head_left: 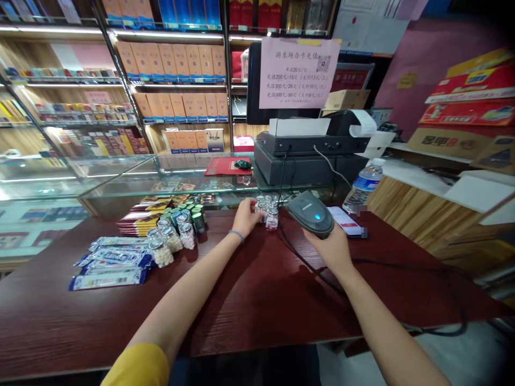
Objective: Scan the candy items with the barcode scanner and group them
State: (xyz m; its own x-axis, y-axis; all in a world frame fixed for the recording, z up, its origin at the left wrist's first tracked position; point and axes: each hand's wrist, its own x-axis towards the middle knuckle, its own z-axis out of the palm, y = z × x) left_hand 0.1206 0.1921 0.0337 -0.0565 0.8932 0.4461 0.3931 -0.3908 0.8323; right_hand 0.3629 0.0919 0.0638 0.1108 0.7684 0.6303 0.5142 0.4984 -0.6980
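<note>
My right hand (332, 247) is wrapped round a dark barcode scanner (309, 213) with a blue light lit on top. My left hand (246, 217) reaches forward, its fingers closed on a small glass jar (260, 206) at the left of a cluster. Beside it, a jar with pink and red sweets (272, 219) stands upright under a silver lid. To the left are several jars of pale sweets (161, 252), green-topped tubes (198, 219), a stack of brown and yellow packets (140, 220) and blue and white wrapped sticks (115, 262).
The scanner's black cable (306, 262) runs across the dark red table (241, 305). A phone (346, 222) and water bottle (366, 182) are at the right. Behind stand a glass counter (116, 177), a mouse (242, 164) and a till (306, 166) below a screen bearing a pink notice (300, 72).
</note>
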